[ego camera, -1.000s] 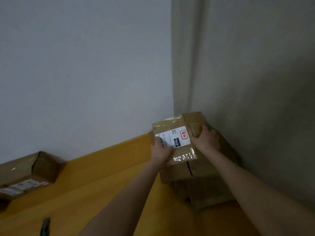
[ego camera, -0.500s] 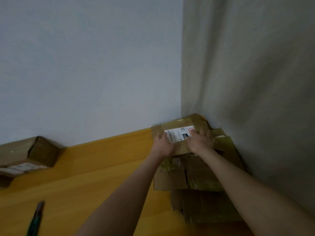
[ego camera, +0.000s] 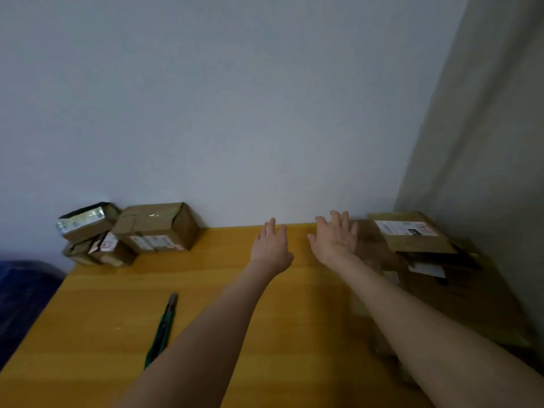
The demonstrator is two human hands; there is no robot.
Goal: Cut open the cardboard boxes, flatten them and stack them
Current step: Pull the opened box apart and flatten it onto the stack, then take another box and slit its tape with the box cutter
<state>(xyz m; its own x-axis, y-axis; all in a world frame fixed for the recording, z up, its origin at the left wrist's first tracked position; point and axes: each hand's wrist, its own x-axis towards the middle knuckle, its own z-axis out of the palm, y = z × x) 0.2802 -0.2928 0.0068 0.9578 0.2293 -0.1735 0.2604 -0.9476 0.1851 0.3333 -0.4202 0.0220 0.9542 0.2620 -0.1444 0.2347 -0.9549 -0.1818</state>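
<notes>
- Scanning from the far left: a dark blue surface lies beyond the counter's left edge. I cannot tell what it is.
- Back-left corner of the counter, against the wall: uncut boxes in a cluster. A silver-taped box sits tilted on a small labelled box, and a large brown box touches both on their right.
- Utility knife: green and black, flat on the counter, tip pointing toward the wall. Its near end is hidden behind my left forearm. It is well apart from both hands.
- Left hand: above the back-middle of the counter, fingers straight and close together, holding nothing.
- Right hand: just right of the left one, fingers spread wide, holding nothing. It is just beside the stack's left edge; I cannot tell whether it touches.
- Flattened stack: back-right corner, against the grey side wall. The top sheet lies with its white label up.
</notes>
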